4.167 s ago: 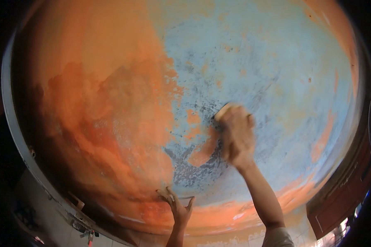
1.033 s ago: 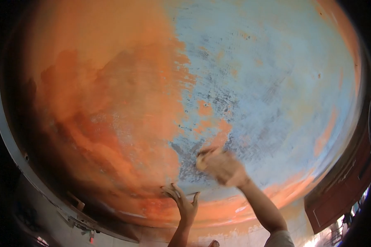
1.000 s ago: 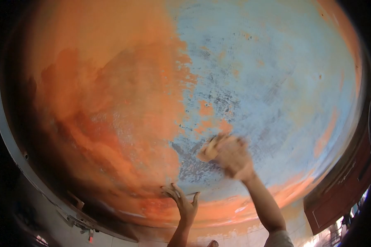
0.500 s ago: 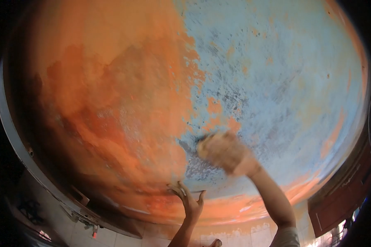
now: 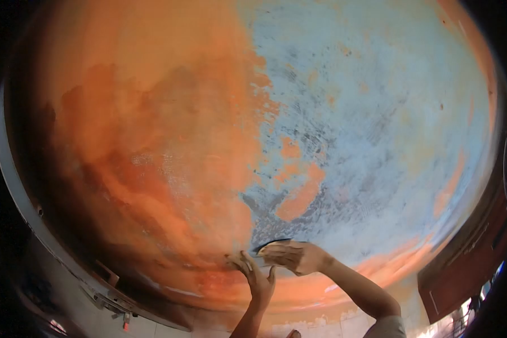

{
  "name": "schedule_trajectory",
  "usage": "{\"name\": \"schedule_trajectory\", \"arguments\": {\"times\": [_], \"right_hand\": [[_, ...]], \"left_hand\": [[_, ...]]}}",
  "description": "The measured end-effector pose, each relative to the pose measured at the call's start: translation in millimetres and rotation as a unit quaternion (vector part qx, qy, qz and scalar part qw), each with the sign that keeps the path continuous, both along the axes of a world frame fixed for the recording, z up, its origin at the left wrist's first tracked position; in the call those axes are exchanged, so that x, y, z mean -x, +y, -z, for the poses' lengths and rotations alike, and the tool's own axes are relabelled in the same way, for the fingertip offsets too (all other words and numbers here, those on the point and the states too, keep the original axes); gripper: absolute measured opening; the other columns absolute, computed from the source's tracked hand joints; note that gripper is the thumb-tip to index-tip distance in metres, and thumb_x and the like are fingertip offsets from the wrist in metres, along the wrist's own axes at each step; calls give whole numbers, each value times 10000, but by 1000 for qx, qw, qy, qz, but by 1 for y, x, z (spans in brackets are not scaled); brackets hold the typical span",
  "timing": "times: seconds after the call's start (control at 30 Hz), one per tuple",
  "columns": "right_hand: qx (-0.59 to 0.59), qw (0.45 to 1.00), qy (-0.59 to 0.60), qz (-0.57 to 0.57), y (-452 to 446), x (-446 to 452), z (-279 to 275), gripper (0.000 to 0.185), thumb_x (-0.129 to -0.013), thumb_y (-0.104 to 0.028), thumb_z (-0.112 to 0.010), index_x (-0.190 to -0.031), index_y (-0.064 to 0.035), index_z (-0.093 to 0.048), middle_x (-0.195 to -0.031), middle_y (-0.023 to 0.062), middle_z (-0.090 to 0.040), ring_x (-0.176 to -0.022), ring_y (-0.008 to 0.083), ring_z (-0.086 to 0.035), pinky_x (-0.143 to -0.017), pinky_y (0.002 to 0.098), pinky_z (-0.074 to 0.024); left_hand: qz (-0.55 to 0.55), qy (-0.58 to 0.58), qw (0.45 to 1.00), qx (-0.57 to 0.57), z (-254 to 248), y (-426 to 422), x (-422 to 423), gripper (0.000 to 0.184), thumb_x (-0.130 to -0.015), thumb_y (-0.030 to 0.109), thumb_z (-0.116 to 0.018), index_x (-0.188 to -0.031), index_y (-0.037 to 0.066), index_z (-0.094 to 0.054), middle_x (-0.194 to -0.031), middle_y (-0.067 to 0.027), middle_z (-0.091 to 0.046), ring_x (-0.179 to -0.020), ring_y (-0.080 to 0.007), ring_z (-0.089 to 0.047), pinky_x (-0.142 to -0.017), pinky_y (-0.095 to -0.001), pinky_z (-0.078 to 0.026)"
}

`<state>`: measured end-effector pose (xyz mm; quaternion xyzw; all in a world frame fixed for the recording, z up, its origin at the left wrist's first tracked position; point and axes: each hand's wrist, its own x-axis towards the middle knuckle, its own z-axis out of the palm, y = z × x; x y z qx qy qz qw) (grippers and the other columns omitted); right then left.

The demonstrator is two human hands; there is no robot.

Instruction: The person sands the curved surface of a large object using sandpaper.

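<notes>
My right hand (image 5: 290,257) presses a flat piece of sandpaper (image 5: 271,244), dark at its upper edge and yellowish near the fingertips, against the lower part of a painted wall (image 5: 377,112). The hand covers most of the sheet. Just to the left, my left hand (image 5: 256,280) is raised with its fingers spread and fingertips at the wall, holding nothing I can see. Orange paint spans the wall's left half. The right half is worn light blue with dark scuffs and an orange patch (image 5: 301,194) above my right hand.
A grey rim or frame (image 5: 17,191) curves along the left edge, with a small fixture with a red part (image 5: 126,325) at lower left. At lower right is a dark red-brown panel (image 5: 456,281). Pale tiles (image 5: 315,331) run along the bottom.
My right hand has moved down and to the left with the sandpaper, uncovering the orange patch. The left hand stays almost where it was.
</notes>
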<state>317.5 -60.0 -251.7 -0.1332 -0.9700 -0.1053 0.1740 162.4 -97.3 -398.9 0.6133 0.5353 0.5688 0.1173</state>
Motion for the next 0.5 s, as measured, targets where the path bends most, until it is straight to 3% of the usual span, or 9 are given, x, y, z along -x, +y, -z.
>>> {"name": "schedule_trajectory", "arguments": {"times": [0.07,0.1,0.13,0.2,0.23,0.3,0.37,0.43,0.5], "right_hand": [[191,979,71,-18,12,-12,-50,452,-858,-91,-589,-1308,-103,-631,-1427,57,-561,-1340,238,-508,-1084,415,-432],[-52,995,71,40,10,-30,-72,438,-874,-101,-577,-1308,-69,-619,-1422,89,-562,-1330,276,-513,-1088,447,-416],[-288,950,68,97,5,-42,-95,428,-889,-112,-565,-1309,-35,-607,-1416,121,-564,-1320,313,-518,-1092,480,-400],[-272,910,283,129,4,-36,-151,402,-966,-166,-506,-1314,22,-575,-1396,201,-557,-1311,401,-501,-1117,524,-340],[-297,845,385,220,1,-25,-158,409,-1013,-199,-440,-1308,56,-564,-1351,244,-566,-1303,446,-486,-1129,532,-295],[-331,800,435,248,12,-10,-151,411,-1040,-215,-404,-1312,46,-565,-1329,235,-574,-1299,438,-492,-1126,540,-287],[-262,882,344,186,9,13,-109,415,-993,-170,-462,-1337,41,-555,-1385,221,-547,-1335,431,-460,-1124,543,-292],[-236,949,151,146,6,30,-41,498,-895,-186,-553,-1353,9,-566,-1438,160,-533,-1360,363,-466,-1102,478,-358],[-167,981,54,83,9,35,28,484,-790,-119,-672,-1262,-19,-640,-1362,125,-601,-1308,269,-545,-1124,443,-390]], "left_hand": [[-17,-11,1000,-7,-8,-1,-3,1082,-865,283,-767,-1555,-37,3,-1512,-450,159,-1404,-625,164,-1117,-711,-34],[-26,-15,999,-15,-10,-1,-5,1075,-871,281,-762,-1554,-38,4,-1513,-450,155,-1403,-627,165,-1115,-713,-37],[-26,-19,999,-11,-8,0,-6,1075,-871,281,-762,-1554,-38,4,-1513,-450,155,-1403,-627,165,-1115,-713,-37],[-10,-21,1000,-20,-2,3,-6,1065,-882,303,-749,-1552,-41,4,-1511,-448,170,-1400,-627,173,-1116,-711,-33],[-8,-18,1000,-16,0,3,-6,1065,-882,303,-749,-1552,-41,4,-1511,-448,170,-1400,-627,173,-1116,-711,-33],[-30,-12,999,-43,-3,5,-7,1067,-878,310,-752,-1550,-48,-5,-1513,-445,167,-1401,-625,174,-1117,-710,-30],[-29,-20,999,-39,-3,5,-8,1065,-877,305,-753,-1549,-51,-7,-1516,-444,160,-1402,-624,170,-1117,-712,-27],[-29,-27,999,-34,2,7,-7,1063,-876,301,-754,-1548,-53,-10,-1519,-442,152,-1403,-624,166,-1117,-713,-24],[38,-29,999,-1,17,8,-4,1055,-886,300,-744,-1547,-55,-3,-1522,-441,144,-1409,-620,156,-1118,-710,-18]]}}
